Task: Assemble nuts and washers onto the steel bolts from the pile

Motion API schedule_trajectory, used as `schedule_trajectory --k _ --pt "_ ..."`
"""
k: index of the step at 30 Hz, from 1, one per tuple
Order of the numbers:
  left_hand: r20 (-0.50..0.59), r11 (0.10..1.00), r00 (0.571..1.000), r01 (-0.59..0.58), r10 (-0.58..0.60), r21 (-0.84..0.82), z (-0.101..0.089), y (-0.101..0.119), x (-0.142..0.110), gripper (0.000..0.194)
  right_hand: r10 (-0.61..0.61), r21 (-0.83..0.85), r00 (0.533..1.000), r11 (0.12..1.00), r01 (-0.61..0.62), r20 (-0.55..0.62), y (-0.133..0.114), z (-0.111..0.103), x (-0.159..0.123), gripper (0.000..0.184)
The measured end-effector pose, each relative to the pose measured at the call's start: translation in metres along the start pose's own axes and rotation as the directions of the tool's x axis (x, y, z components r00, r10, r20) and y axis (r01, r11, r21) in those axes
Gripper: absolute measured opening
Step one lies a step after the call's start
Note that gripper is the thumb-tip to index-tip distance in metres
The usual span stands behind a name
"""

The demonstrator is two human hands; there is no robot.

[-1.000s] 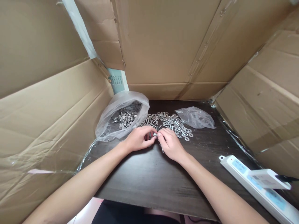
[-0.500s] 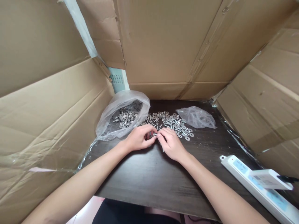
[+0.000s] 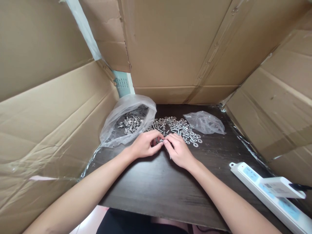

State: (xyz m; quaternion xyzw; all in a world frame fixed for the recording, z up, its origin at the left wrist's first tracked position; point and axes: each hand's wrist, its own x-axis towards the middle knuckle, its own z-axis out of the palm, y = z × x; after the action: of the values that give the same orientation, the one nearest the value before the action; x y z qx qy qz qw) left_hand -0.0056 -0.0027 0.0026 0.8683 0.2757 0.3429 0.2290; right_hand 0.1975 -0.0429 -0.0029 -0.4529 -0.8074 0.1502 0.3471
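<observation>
Over the dark tabletop [image 3: 156, 185], my left hand [image 3: 147, 144] and my right hand [image 3: 179, 150] meet fingertip to fingertip. Between them is a small silver bolt [image 3: 161, 140], partly covered by the fingers; whether a nut or washer is on it I cannot make out fully. Both hands are closed in a pinch around it. Below my right thumb a thin metal piece [image 3: 170, 157] pokes out. Just beyond the hands lies a loose pile of bolts, nuts and flat washers [image 3: 182, 128].
A clear plastic bag [image 3: 114, 130] at the left lies with its mouth open, metal fasteners [image 3: 131, 124] inside. Another crumpled plastic bag [image 3: 207, 123] lies right of the pile. A white power strip [image 3: 263, 195] with a plugged-in adapter sits at right. Cardboard walls [image 3: 180, 45] enclose the table.
</observation>
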Motion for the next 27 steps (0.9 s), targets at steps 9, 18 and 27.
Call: schedule_trajectory --k 9,18,27 --pt "0.003 1.0 1.0 0.009 -0.009 -0.005 0.0005 -0.0006 0.0005 0.015 0.009 -0.014 1.0 1.0 -0.009 0.0 0.0002 0.0002 0.0 0.024" --pt "0.009 1.0 1.0 0.017 -0.017 -0.011 0.0007 -0.0012 0.0 0.014 0.006 -0.023 1.0 1.0 -0.006 -0.003 0.0001 0.0009 0.0001 0.024" --pt "0.014 1.0 1.0 0.013 -0.013 -0.015 0.0003 -0.0005 0.0002 0.013 0.015 -0.022 1.0 1.0 -0.015 0.011 -0.0005 0.0002 0.0005 0.026"
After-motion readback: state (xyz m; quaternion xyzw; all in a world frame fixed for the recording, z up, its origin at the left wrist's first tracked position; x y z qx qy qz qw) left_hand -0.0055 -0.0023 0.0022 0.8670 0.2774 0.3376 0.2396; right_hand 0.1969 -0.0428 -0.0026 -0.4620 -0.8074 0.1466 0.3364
